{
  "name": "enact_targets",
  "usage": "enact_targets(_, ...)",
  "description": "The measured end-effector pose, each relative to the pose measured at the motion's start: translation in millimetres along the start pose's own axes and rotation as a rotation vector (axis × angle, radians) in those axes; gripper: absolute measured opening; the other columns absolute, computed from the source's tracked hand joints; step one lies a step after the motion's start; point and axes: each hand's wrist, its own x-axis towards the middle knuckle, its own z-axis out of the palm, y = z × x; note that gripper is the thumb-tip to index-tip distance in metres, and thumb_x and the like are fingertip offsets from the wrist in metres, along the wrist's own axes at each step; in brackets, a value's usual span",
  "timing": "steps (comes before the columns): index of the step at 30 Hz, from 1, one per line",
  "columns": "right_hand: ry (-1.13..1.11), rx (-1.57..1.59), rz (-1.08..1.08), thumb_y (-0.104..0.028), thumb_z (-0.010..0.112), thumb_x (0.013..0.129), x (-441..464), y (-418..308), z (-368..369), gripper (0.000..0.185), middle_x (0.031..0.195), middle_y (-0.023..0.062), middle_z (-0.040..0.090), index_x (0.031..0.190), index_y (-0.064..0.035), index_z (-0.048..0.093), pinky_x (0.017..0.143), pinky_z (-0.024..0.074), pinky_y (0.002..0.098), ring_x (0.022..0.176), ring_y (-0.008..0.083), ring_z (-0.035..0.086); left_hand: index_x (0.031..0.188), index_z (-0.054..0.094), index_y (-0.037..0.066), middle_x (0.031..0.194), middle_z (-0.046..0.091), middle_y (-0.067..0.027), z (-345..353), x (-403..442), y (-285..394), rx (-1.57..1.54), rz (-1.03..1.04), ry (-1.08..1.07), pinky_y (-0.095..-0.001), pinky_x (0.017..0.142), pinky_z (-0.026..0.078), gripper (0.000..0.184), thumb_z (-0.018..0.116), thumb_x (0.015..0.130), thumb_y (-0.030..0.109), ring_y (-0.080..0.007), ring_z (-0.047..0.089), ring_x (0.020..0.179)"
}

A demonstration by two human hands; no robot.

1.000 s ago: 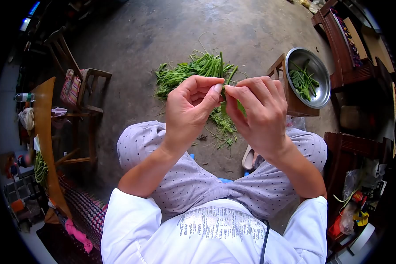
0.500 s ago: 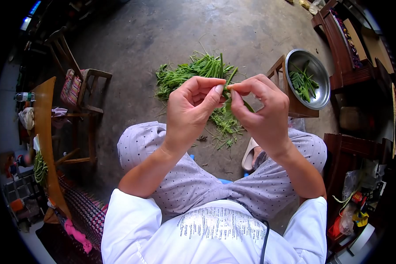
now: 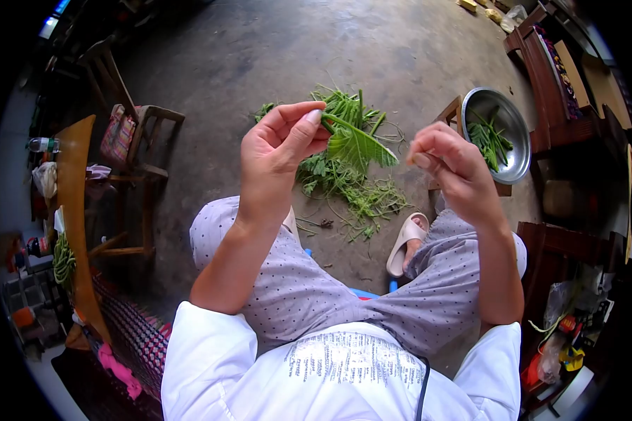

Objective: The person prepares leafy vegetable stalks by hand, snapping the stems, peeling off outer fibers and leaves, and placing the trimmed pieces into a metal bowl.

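Observation:
My left hand (image 3: 277, 146) is closed, pinching the stem of a leafy green (image 3: 357, 144) between thumb and fingertips. Its broad leaf hangs out to the right, pale underside showing. Apart from it, to the right, my right hand (image 3: 459, 174) has thumb and fingers pressed together; whatever is between them is too small to make out. Below and beyond the hands, a pile of loose greens and thin tendrils (image 3: 361, 200) lies on the concrete floor, partly hidden by my left hand and the leaf.
At the right, a metal bowl (image 3: 521, 133) with picked greens (image 3: 491, 140) rests on a wooden stool (image 3: 448, 115). A wooden chair (image 3: 142, 133) and a table edge (image 3: 74, 182) stand left. Dark wooden furniture (image 3: 569, 242) lines the right. My slippered foot (image 3: 402, 245) is near the pile.
My hands have drawn apart: the left moved left with the leafy green, the right moved right and let go of it. The leaf now shows spread out.

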Motion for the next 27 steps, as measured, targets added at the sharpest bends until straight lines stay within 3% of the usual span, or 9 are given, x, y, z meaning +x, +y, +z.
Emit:
enact_targets(3,-0.061,-0.034,0.109,-0.003,0.056,0.089,-6,14,-14,0.007,0.086,0.0046,0.053,0.087,0.0022,0.061,0.071,0.0421,0.0235,0.080,0.0113,0.053,0.105,0.063,0.001,0.093,0.066,-0.0040,-3,-2,3,0.006,-0.014,0.037,-0.0233,0.075,0.053,0.019,0.061,0.091,0.015,-0.0095,0.063,0.080)
enact_targets(5,-0.088,-0.125,0.119,-0.007,0.058,0.089,-9,18,-15,0.010,0.083,0.0061,0.054,0.085,0.0009,0.061,0.070,0.0425,0.0268,0.077,0.0152,0.053,0.105,0.063,0.001,0.093,0.066,-0.0037,-3,-2,4,0.004,-0.037,0.048,-0.0234,0.076,0.053,0.020,0.061,0.091,0.015,-0.0092,0.063,0.080)
enact_targets(7,-0.079,-0.294,0.145,-0.009,0.058,0.089,-12,26,-11,0.013,0.081,0.0089,0.055,0.080,0.0000,0.062,0.070,0.0435,0.0319,0.075,0.0219,0.054,0.108,0.062,0.002,0.092,0.067,-0.0026,-2,-2,2,-0.024,-0.032,0.017,-0.0156,0.069,0.051,0.019,0.060,0.091,0.012,-0.0024,0.061,0.079)
enact_targets(9,-0.075,-0.491,0.127,-0.007,0.061,0.085,-10,20,-2,0.008,0.092,0.0120,0.056,0.092,-0.0031,0.060,0.076,0.0432,0.0369,0.085,0.0283,0.055,0.108,0.062,0.002,0.092,0.067,-0.0025,-1,-2,0,-0.026,-0.036,0.014,-0.0156,0.069,0.051,0.020,0.060,0.091,0.012,-0.0023,0.061,0.078)
enact_targets(11,0.066,-0.587,-0.109,-0.004,0.065,0.080,-11,12,7,0.033,0.108,0.0128,0.053,0.111,-0.0081,0.054,0.084,0.0418,0.0392,0.100,0.0305,0.053,0.108,0.062,0.001,0.091,0.066,-0.0024,1,-1,-2,-0.030,-0.040,0.009,-0.0155,0.068,0.050,0.020,0.060,0.091,0.011,-0.0022,0.060,0.077)
enact_targets(12,0.014,-0.595,-0.148,-0.004,0.069,0.074,-9,12,6,0.060,0.119,0.0118,0.048,0.128,-0.0149,0.044,0.090,0.0397,0.0408,0.107,0.0316,0.050,0.108,0.061,0.001,0.091,0.066,-0.0025,2,0,-3,-0.048,-0.053,0.006,-0.0156,0.068,0.050,0.020,0.060,0.091,0.011,-0.0025,0.060,0.076)
enact_targets(16,0.114,-0.654,-0.362,-0.007,0.073,0.068,-7,-6,28,0.076,0.119,0.0072,0.050,0.136,-0.0194,0.042,0.088,0.0403,0.0404,0.105,0.0266,0.052,0.109,0.061,0.001,0.092,0.065,-0.0032,3,2,-9,-0.081,-0.128,0.003,-0.0163,0.067,0.050,0.020,0.059,0.091,0.011,-0.0035,0.060,0.076)
enact_targets(20,0.157,-0.815,-0.547,-0.009,0.076,0.062,-5,6,29,0.068,0.109,0.0045,0.055,0.125,-0.0157,0.050,0.084,0.0404,0.0396,0.098,0.0248,0.054,0.105,0.063,0.004,0.090,0.063,-0.0003,4,0,-11,-0.087,-0.164,-0.075,-0.0202,0.073,0.053,0.018,0.061,0.091,0.014,-0.0051,0.060,0.079)
enact_targets(27,0.186,-0.657,-0.487,-0.009,0.075,0.063,-5,1,28,0.051,0.105,0.0065,0.057,0.108,-0.0087,0.052,0.082,0.0402,0.0398,0.096,0.0257,0.054,0.108,0.061,0.001,0.094,0.066,-0.0041,3,-2,-10,-0.065,-0.157,-0.070,-0.0194,0.071,0.052,0.020,0.059,0.091,0.012,-0.0064,0.063,0.079)
